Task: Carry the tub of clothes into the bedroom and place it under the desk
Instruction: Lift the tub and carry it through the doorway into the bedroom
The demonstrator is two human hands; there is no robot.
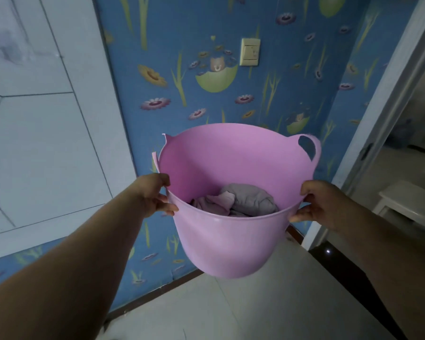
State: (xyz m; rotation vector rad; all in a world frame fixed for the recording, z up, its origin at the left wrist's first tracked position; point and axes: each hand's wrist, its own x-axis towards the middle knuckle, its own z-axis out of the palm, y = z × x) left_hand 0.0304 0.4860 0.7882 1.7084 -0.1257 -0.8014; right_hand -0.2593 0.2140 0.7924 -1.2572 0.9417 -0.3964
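Note:
A pink plastic tub (226, 244) hangs in the air in front of me, held up off the floor. Grey and pale pink clothes (241, 201) lie crumpled at its bottom. My left hand (155, 195) grips the tub's rim on the left side. My right hand (322, 204) grips the rim on the right side. One handle loop (312, 148) stands up at the far right of the rim; the handle at the far left looks broken off.
A blue wall with flower wallpaper (231, 94) stands straight ahead, with a light switch (250, 52) on it. White tiled wall (47, 119) is to the left. A doorway (402, 133) opens on the right, with a white stool (410, 204) inside. Pale floor tiles (231, 315) lie below.

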